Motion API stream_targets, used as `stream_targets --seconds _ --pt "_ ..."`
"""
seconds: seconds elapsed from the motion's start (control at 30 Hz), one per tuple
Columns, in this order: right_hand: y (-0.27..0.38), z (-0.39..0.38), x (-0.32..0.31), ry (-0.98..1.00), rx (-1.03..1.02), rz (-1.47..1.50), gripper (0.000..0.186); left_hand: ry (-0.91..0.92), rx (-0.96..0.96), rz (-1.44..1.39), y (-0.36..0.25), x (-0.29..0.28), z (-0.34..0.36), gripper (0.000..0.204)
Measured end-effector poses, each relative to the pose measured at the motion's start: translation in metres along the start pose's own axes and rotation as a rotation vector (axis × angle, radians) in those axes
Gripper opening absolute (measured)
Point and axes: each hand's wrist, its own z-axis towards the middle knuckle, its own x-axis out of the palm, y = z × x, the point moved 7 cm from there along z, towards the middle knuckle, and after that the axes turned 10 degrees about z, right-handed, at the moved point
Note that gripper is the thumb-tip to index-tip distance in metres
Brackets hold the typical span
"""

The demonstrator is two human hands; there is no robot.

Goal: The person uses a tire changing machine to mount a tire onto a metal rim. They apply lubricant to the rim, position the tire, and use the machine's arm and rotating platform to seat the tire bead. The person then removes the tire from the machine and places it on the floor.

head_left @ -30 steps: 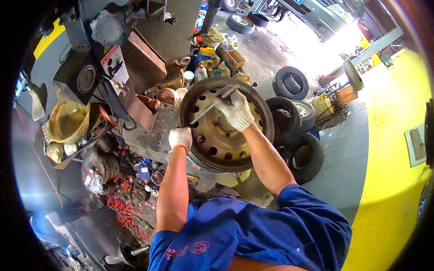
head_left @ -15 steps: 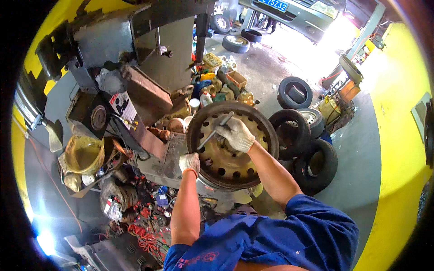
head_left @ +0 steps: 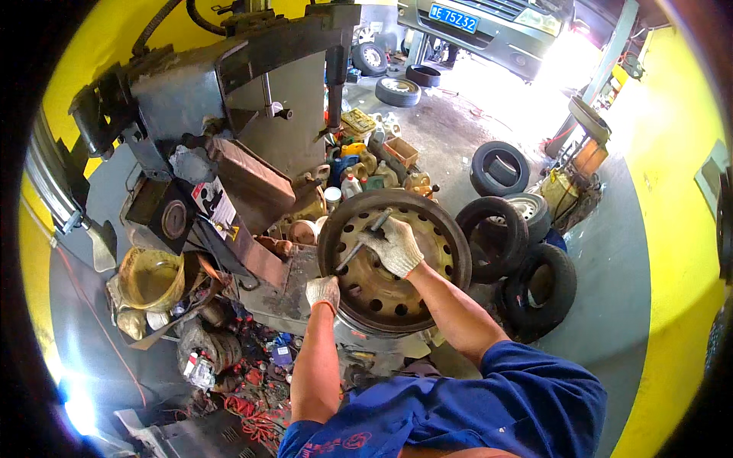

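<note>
A brown, worn steel wheel rim [head_left: 397, 294] with round holes around its disc lies in front of me. My right hand [head_left: 395, 248], in a white knitted glove, is over the middle of the rim, closed around a grey metal bar [head_left: 351, 256]. The bar slants from upper right to lower left, its lower end close to the rim's left edge. Also gloved, my left hand [head_left: 322, 291] is closed at the rim's lower left edge, just below that end of the bar. Its fingertips are partly hidden.
Black tyres [head_left: 537, 294] lie to the right of the rim. A large machine with a grey arm [head_left: 286, 65] stands at left. Jugs and bottles [head_left: 366, 164] crowd beyond the rim. Clutter and a red hose [head_left: 259, 427] cover the lower left; a car [head_left: 481, 34] is far back.
The view has tilted a little, so the surroundings sit lower in the picture. Both hands keep their holds; the bar stays slanted across the rim with only a slight shift.
</note>
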Motion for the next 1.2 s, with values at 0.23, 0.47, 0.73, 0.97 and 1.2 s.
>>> stream_targets --seconds 0.23,0.47,0.73,0.97,1.2 --pt "-0.007 -0.006 0.006 0.052 0.114 0.268 0.019 0.011 0.05 0.033 -0.001 -0.006 -0.004 0.041" --pt "-0.012 0.011 0.025 0.12 0.323 0.457 0.017 0.027 -0.096 -0.102 0.034 0.023 0.018 0.037" --pt "-0.079 0.109 0.037 -0.143 0.333 0.672 0.029 0.073 -0.124 -0.173 0.014 0.018 0.006 0.036" --pt "-0.271 0.141 0.018 -0.357 0.344 0.187 0.042 0.049 0.19 0.203 0.02 0.031 0.041 0.036" --pt "-0.114 0.111 -0.002 0.197 0.181 0.358 0.024 0.099 0.043 -0.189 0.044 0.022 0.019 0.023"
